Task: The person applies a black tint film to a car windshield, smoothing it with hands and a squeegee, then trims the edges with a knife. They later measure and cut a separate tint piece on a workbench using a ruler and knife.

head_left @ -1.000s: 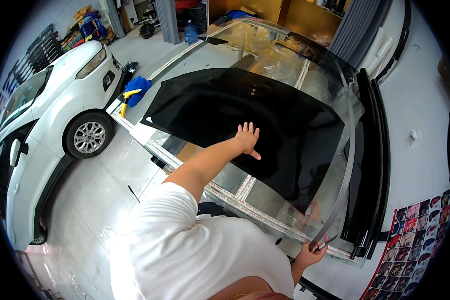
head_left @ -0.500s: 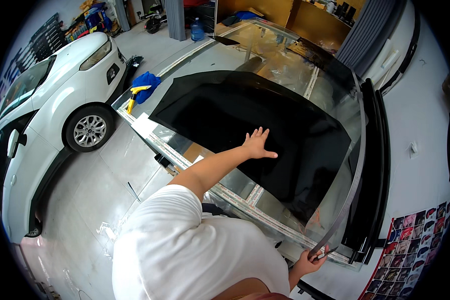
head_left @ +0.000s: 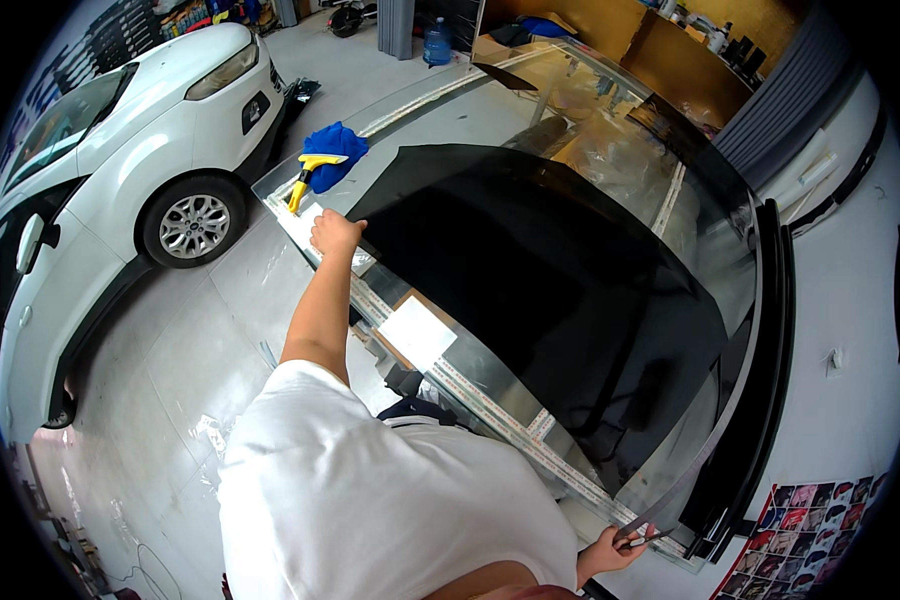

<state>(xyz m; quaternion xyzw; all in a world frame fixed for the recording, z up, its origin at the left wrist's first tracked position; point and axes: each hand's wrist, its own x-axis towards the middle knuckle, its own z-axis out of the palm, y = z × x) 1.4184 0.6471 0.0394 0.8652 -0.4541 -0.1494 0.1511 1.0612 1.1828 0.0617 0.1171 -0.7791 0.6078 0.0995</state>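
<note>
A large sheet of black film (head_left: 530, 260) lies on the glass-topped table (head_left: 410, 125). My left hand (head_left: 338, 232) is at its near left corner, fingers curled and thumb at the film's edge, closed on that corner. Just beyond the hand are a yellow-handled squeegee (head_left: 300, 188) and a crumpled blue cloth (head_left: 336, 150). Low at the right, by the table's near corner, my right hand (head_left: 610, 553) is closed round a slim dark pointed tool (head_left: 638, 541), its kind unclear. A grey band (head_left: 705, 450) curves along the table's right side to that hand; whether it is held cannot be seen.
A white car (head_left: 135, 150) stands at the left. White paper (head_left: 418, 333) lies at the table's near edge. Long black strips (head_left: 755, 400) stand between table and wall at the right. A blue water bottle (head_left: 437, 42) is on the floor at the back.
My left hand has moved left from spread flat over the film's middle to the film's left corner, and its fingers have closed. My right hand stays low at the right with the tool.
</note>
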